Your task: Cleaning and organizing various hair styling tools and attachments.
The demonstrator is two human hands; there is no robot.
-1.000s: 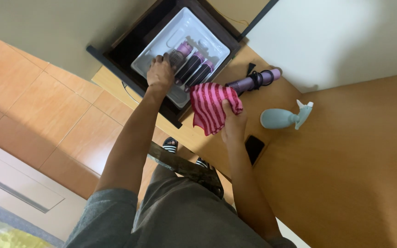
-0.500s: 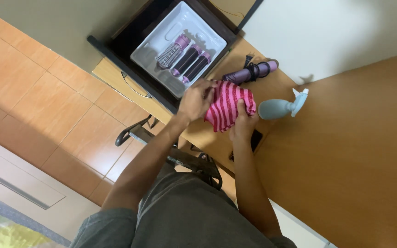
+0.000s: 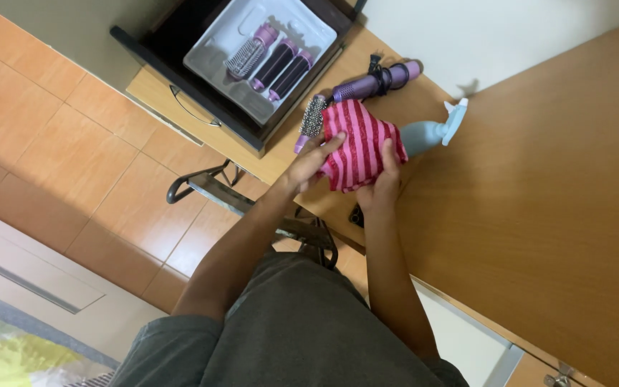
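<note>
My left hand grips a round bristle brush head with a purple end, holding it against a pink and red striped cloth. My right hand clasps that cloth from the other side, over the edge of the wooden table. Just beyond the cloth lies a purple hair styler handle with a black cord. A white tray in a dark open box holds three more purple attachments.
A pale blue spray bottle lies on the table beside the cloth. A small black object sits at the table edge near my right wrist. A metal chair frame stands on the orange tiled floor below.
My left hand left the tray, came back to the cloth, and now holds a round brush head against it. The right hand stays on the cloth.
</note>
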